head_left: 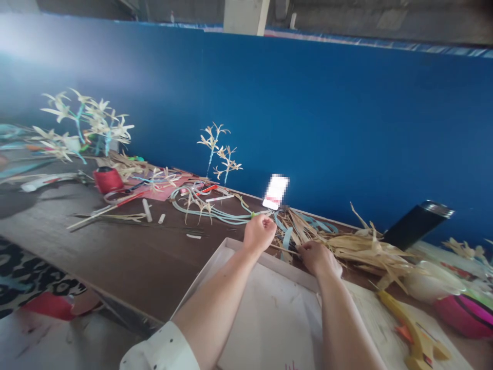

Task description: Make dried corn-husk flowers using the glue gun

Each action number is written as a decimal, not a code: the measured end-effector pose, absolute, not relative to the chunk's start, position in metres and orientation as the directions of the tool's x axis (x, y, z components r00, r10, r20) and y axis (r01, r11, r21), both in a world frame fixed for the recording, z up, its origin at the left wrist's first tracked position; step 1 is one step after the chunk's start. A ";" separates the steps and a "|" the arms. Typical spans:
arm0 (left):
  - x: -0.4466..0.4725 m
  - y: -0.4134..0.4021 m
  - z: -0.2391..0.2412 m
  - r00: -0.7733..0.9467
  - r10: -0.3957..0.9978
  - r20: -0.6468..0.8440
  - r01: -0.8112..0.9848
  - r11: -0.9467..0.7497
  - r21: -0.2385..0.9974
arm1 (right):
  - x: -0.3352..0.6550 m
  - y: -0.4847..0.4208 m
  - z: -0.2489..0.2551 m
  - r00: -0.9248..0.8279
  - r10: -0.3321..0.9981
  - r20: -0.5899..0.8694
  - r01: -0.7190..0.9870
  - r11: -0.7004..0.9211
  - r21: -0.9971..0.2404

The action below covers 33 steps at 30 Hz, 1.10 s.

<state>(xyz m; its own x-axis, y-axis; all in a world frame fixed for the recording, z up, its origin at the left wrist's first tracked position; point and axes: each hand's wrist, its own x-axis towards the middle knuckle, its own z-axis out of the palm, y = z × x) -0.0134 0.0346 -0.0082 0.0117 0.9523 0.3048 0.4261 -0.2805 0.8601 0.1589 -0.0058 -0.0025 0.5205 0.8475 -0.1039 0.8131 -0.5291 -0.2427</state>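
My left hand [260, 233] is closed, its fingers curled in just beyond the far edge of a shallow white box lid [265, 262]. Loops of pale blue strip [227, 220] reach up to it from the left, but what its fingers hold is hidden. To the right, my right hand [319, 258] is also closed, with fingertips down at the edge of a pile of dry straw-coloured leaves [358, 247]. A thin stick [284, 249] ends near those fingertips; I cannot make out whether they grip it. A lit phone [276, 192] leans behind my hands.
Handmade pale flowers on blue stems [98, 121] stand at the far left, smaller ones [211, 144] mid-table. A red roll [108, 180] lies left. On the right are a dark flask [418, 223], a yellow glue gun [410, 329] and a pink pouch [464, 314]. A blue wall [308, 113] backs the table.
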 end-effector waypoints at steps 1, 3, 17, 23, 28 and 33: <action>-0.013 0.035 -0.008 0.021 0.952 0.305 0.417 -0.285 0.863 | 0.159 -0.005 -0.004 0.517 0.850 -0.100 0.815 -0.524 -0.246; -0.014 0.035 -0.008 0.035 0.950 0.312 0.416 -0.297 0.859 | 0.159 -0.005 -0.006 0.501 0.861 -0.090 0.825 -0.507 -0.251; -0.007 0.032 -0.013 0.119 0.917 0.380 0.590 -0.373 0.716 | 0.160 -0.003 -0.005 0.423 0.904 -0.065 0.869 -0.425 -0.254; -0.005 0.031 -0.017 0.173 0.919 0.354 0.633 -0.379 0.675 | 0.158 -0.003 -0.009 0.375 0.927 -0.026 0.905 -0.372 -0.205; -0.003 0.027 -0.022 0.427 0.837 0.342 0.637 -0.547 0.544 | 0.156 -0.005 -0.010 0.332 0.943 -0.004 0.926 -0.327 -0.187; -0.003 0.025 -0.024 0.531 0.803 0.272 0.665 -0.593 0.454 | 0.159 -0.007 -0.013 0.266 0.964 0.026 0.948 -0.257 -0.190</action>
<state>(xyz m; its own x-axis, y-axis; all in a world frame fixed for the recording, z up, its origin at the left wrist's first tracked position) -0.0029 0.0251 -0.0240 0.5307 0.8026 0.2723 0.6647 -0.5935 0.4538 0.1592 -0.0073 -0.0134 0.2662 0.9636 0.0261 0.9477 -0.2567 -0.1898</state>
